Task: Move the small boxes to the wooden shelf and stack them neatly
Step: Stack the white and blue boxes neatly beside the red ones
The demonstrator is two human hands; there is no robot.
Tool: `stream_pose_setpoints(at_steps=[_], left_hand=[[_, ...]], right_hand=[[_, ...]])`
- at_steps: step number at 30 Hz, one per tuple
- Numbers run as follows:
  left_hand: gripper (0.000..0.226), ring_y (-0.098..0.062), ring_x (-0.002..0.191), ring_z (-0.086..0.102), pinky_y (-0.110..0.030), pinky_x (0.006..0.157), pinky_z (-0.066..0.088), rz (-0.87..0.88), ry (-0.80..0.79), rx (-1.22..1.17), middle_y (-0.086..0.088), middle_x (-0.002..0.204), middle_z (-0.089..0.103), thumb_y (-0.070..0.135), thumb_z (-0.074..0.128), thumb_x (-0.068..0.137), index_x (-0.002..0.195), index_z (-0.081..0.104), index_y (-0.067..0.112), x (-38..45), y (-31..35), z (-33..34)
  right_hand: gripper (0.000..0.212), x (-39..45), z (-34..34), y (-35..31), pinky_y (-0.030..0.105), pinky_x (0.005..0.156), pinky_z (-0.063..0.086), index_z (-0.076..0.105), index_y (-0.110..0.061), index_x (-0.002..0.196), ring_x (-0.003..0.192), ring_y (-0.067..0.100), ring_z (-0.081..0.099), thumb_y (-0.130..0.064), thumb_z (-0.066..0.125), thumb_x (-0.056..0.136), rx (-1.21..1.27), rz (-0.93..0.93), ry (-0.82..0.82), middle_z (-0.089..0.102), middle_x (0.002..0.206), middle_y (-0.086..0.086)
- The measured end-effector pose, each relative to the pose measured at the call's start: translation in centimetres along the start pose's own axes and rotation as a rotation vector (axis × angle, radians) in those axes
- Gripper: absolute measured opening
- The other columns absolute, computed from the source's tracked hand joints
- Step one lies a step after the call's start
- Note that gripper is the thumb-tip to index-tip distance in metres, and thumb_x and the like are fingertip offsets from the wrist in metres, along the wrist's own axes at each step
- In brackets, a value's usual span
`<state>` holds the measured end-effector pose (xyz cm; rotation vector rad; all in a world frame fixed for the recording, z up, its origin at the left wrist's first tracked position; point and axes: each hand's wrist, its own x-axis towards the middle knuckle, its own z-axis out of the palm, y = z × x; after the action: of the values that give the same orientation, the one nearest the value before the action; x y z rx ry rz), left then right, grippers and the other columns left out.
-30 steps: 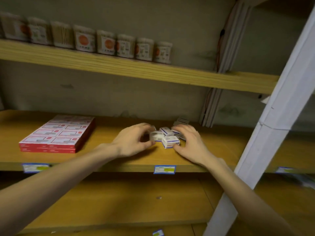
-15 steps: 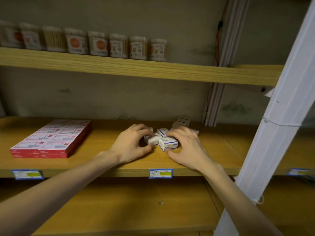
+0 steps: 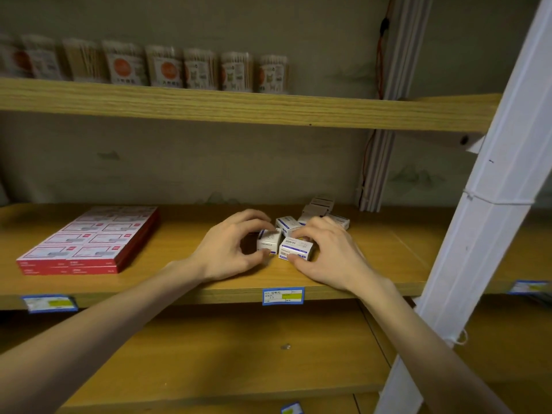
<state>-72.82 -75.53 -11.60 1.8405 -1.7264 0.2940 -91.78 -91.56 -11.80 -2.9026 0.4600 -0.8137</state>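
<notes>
Both hands [image 3: 280,249] clamped on small boxes [image 3: 295,249] — red packs [image 3: 89,240] left, white post [image 3: 490,189] right.

The right hand [image 3: 325,252] covers part of the boxes [image 3: 294,249] at mid-frame, so their count cannot be told. Print on the price tag [image 3: 283,295] is too small to read. The jars [image 3: 167,70] at upper left are blurred and run off the left edge.

Both hands, left [image 3: 230,249] and right [image 3: 328,255], each pinched a small box [image 3: 268,241] [image 3: 295,250] on the shelf [image 3: 179,282], boxes touching
</notes>
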Motion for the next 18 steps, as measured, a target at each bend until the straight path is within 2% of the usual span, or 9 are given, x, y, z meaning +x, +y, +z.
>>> stream_pose_setpoints(at_steps=[2,5,7,10,14,18], left_hand=[[0.054,-0.001,0.137,0.04,-0.035,0.109,0.043,0.004,-0.086,0.028,0.017,0.147,0.05,0.054,0.06,0.087,0.138,0.057,0.036,0.11,-0.05,0.2],[0.057,-0.003,0.142,0.037,-0.037,0.116,0.037,0.006,-0.115,0.008,0.013,0.146,0.054,0.049,0.062,0.086,0.14,0.057,0.03,0.11,0.03,0.41],[0.053,-0.003,0.137,0.044,-0.036,0.113,0.041,-0.013,-0.091,0.006,0.012,0.143,0.055,0.046,0.062,0.085,0.135,0.061,0.029,0.06,0.08,0.35],[0.043,-0.003,0.121,0.053,-0.034,0.099,0.051,-0.041,-0.026,0.023,0.015,0.132,0.056,0.051,0.059,0.085,0.123,0.067,0.033,-0.05,0.26,0.02],[0.044,-0.001,0.111,0.056,-0.031,0.09,0.054,-0.045,0.01,0.026,0.017,0.123,0.058,0.062,0.056,0.083,0.111,0.069,0.032,-0.13,0.53,-0.12],[0.044,-0.002,0.103,0.06,-0.032,0.084,0.055,-0.027,-0.002,-0.025,0.021,0.117,0.061,0.061,0.06,0.08,0.11,0.07,0.031,-0.25,0.54,-0.15]], right_hand=[[0.048,-0.04,-0.06,-0.14,0.025,0.084,0.034,0.062,-0.036,0.127,0.103,-0.001,0.036,-0.057,0.069,0.084,0.014,-0.005,-0.002,0.045,0.108,-0.021],[0.042,-0.28,-0.12,-0.25,0.025,0.083,0.039,0.062,-0.036,0.119,0.102,-0.001,0.042,-0.055,0.07,0.083,0.056,-0.035,-0.002,0.049,0.107,-0.022],[0.038,-0.44,-0.24,-0.29,0.025,0.086,0.044,0.061,-0.036,0.115,0.102,0.0,0.047,-0.054,0.07,0.082,0.085,-0.067,-0.013,0.053,0.109,-0.02],[0.035,-0.54,-0.6,-0.45,0.024,0.084,0.048,0.061,-0.037,0.113,0.101,0.0,0.052,-0.052,0.07,0.083,0.114,-0.113,-0.042,0.057,0.109,-0.021],[0.034,-0.65,-0.81,-0.54,0.016,0.081,0.047,0.064,-0.036,0.113,0.097,-0.002,0.055,-0.05,0.07,0.084,0.138,-0.144,-0.045,0.059,0.105,-0.024],[0.037,-0.65,-0.61,-0.51,0.022,0.08,0.051,0.064,-0.035,0.116,0.096,0.001,0.057,-0.052,0.07,0.084,0.143,-0.128,-0.038,0.061,0.107,-0.022]])
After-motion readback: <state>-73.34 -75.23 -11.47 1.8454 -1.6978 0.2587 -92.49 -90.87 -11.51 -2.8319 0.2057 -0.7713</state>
